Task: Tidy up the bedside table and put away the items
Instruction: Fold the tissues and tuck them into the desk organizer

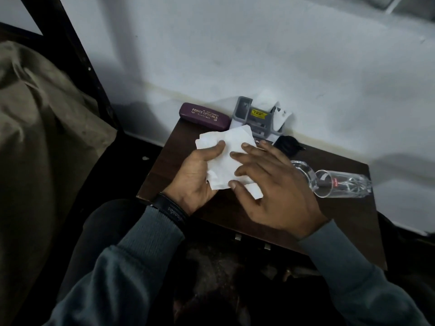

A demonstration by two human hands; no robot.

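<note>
Tissue [227, 158]: my left grip [197, 175] pinches it by thumb; right grip [270, 184] lies open, flattening it for folding. Glass [339, 183] tipped over, right on surface [169, 165].

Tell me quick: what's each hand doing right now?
Left hand: closed on the white tissue, thumb pinching its top.
Right hand: open, fingers spread flat on the same tissue.
</note>
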